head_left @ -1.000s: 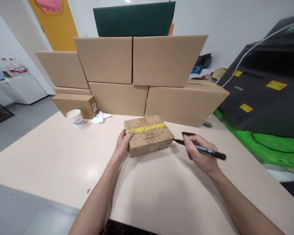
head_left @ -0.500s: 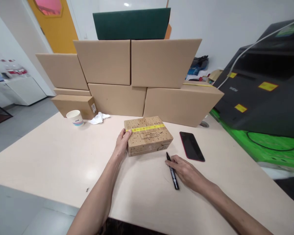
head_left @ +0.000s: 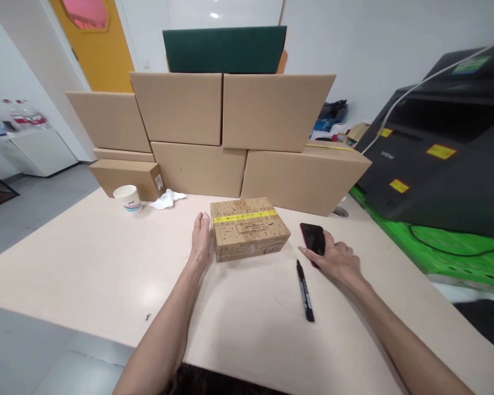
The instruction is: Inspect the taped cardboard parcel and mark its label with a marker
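Note:
A small cardboard box (head_left: 251, 233) with yellow tape and dark print lies on the table before me. My left hand (head_left: 201, 238) is at its left side, fingers stretched out and holding nothing; whether it still touches the box I cannot tell. To the right, my right hand (head_left: 337, 258) grips a dark smartphone (head_left: 313, 237) with a red edge, thumb on the near left side and fingers over the right side. The phone still lies on the table, its lower part covered by the hand. A black marker pen (head_left: 305, 291) lies loose between the box and my right forearm.
Stacked cardboard boxes (head_left: 197, 170) line the table's (head_left: 86, 263) far side, with a dark green box (head_left: 226, 50) on top. A paper cup (head_left: 127, 198) and crumpled tissue (head_left: 168, 199) stand at the left. A black printer (head_left: 432, 164) is at the right, beside green plastic (head_left: 444, 249).
My right hand has let go of the marker, now lying a little further right, and has moved right onto the phone. My left hand's fingers have come off the box's top edge.

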### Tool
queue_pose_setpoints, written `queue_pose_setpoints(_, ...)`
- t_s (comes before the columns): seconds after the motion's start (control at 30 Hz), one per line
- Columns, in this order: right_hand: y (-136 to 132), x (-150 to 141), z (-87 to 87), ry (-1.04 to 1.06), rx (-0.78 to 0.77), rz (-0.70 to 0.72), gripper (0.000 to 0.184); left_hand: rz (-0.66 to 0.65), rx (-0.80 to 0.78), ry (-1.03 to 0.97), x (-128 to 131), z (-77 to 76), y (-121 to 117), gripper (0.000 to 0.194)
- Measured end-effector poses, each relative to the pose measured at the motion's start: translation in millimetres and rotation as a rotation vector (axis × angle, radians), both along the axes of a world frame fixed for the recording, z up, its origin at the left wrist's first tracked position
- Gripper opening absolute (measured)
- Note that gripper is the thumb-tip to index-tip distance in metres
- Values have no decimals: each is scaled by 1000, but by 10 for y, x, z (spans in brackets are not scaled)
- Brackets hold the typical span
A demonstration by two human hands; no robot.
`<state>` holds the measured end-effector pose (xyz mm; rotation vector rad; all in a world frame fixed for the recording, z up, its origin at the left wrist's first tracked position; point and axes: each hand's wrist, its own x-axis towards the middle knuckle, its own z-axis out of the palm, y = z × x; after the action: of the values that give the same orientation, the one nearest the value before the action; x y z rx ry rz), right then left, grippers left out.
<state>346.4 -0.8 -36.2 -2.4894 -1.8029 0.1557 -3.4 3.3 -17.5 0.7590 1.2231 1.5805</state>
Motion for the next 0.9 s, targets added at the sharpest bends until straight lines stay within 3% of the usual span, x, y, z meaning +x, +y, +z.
queue_pose_setpoints(0.27, 187, 160, -15, 271, -4, -119, 121, 137, -80, 101, 15, 146, -38, 64)
queue_pose_setpoints(0.4, 207, 249, -59, 655, 162, -208, 120, 189, 9, 163, 23, 126, -22, 68)
queue_pose_setpoints(0.5, 165, 248, -108, 1049, 282, -252, 88, 259, 158, 301, 29, 83, -23, 68)
queue_pose_setpoints(0.6, 103, 171, -155, 1267, 312, -238, 62, 336, 336, 509, 49, 61, -75, 63)
queue_pose_setpoints(0.7, 66, 72, -199, 1430, 399, -268, 50, 402, 535, 727, 83, 83, -159, 56)
queue_pose_setpoints(0.8, 55, -2, -216, 1544, 522, -305, 44, 432, 839, 913, 141, 134, -250, 53)
queue_pose_setpoints(0.9, 0, -89, -138, 1618, 621, -307, 46, 288, 1146, 958, 248, 162, -363, 51)
